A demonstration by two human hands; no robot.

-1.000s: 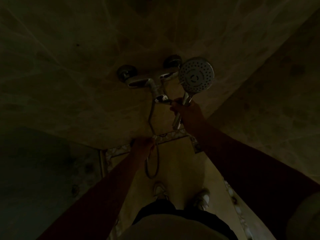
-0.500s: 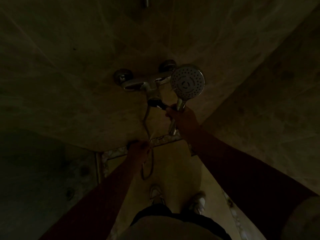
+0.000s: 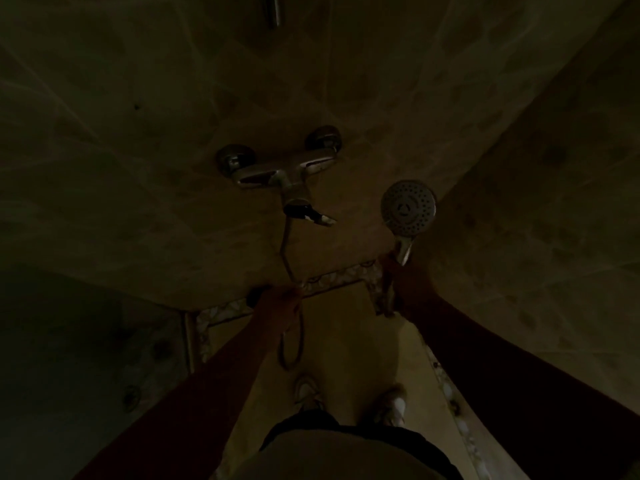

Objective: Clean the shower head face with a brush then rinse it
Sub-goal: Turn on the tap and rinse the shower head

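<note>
Nearest, the left hand (image 3: 280, 299) grips the hose (image 3: 292, 344), the right hand (image 3: 407, 282) is wrapped round the handle of the shower head (image 3: 408, 207), standing upright above it, face toward the person, tap (image 3: 277, 174) beyond.

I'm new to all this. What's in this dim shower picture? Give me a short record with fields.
setting: dim tiled shower corner
right hand: grips the handle of the shower head
shower head face: nozzle side turned toward the camera
left hand: holds the hose
hose: runs from the wall tap down into a loop
brush: none visible
water: none seen flowing
</note>
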